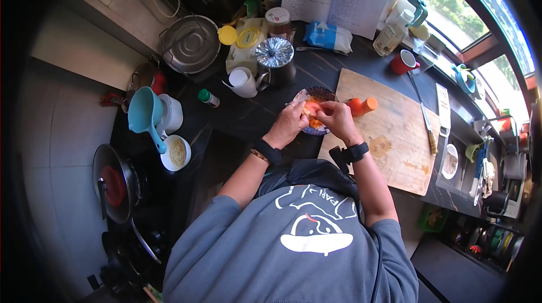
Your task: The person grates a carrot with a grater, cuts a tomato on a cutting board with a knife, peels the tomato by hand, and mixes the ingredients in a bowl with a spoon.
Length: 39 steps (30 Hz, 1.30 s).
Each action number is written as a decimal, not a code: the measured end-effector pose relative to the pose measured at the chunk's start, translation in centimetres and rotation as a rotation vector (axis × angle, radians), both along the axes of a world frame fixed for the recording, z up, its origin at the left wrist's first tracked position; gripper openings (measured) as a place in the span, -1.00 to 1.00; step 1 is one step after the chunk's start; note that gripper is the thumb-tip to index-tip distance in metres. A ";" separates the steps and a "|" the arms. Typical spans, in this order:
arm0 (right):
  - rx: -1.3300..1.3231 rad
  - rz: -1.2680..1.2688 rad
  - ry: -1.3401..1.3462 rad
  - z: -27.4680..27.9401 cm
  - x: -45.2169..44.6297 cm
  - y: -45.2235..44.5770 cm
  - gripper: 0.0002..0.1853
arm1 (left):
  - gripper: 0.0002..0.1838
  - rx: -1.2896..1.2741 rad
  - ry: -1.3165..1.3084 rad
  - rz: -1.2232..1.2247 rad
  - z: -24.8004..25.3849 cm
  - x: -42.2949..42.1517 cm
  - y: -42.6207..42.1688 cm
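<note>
Over a patterned bowl (pixel 333 92), both my hands meet with their fingers closed. My left hand (pixel 287 124) and my right hand (pixel 338 120) pinch a soft-looking pinkish-orange piece (pixel 311 109) between them; its kind is not clear. Orange bits and something white lie in the bowl below, partly hidden by my fingers. Just right of my right hand, a stubby orange thing (pixel 361 106), perhaps a cut carrot, lies on the wooden cutting board (pixel 389 139).
A knife (pixel 424 114) lies along the board's right side, near a red mug (pixel 403 62). Behind the bowl stand a foil-topped metal jug (pixel 275 60) and a white cup (pixel 243 83). A blue saucepan (pixel 148 112) and a white bowl (pixel 176 153) are to the left.
</note>
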State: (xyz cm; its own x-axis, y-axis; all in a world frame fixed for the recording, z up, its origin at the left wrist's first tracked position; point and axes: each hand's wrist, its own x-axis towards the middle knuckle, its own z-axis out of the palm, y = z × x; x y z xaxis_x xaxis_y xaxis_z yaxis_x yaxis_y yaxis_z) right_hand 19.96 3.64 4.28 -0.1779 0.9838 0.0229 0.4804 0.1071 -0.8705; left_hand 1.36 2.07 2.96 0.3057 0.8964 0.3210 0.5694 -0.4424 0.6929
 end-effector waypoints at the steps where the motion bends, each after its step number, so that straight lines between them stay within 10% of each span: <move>1: -0.008 0.005 0.028 -0.1 0.0 0.0 -0.71 | -0.60 -0.054 -0.026 -0.021 0.3 -0.3 0.2; 29: -0.317 -0.058 1.008 -2.1 -0.8 -0.9 -0.72 | -0.55 -1.042 -1.119 -0.101 -2.8 -1.6 0.5; 36: -0.217 -0.113 0.739 -1.9 0.9 -0.7 -0.71 | -0.52 -0.892 -1.166 0.087 -3.6 -2.4 1.0; 39: 0.045 0.130 0.071 -2.9 1.5 -0.2 -0.54 | -0.54 -0.824 -0.949 0.072 -2.8 -2.3 1.0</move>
State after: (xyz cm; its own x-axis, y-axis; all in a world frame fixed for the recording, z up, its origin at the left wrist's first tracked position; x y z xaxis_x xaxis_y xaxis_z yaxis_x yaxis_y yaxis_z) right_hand 21.45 3.40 1.40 -0.3004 0.9502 0.0833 0.3975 0.2041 -0.8946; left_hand -0.93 3.07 0.16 0.2037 0.9398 -0.2744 -0.2982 0.3265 0.8969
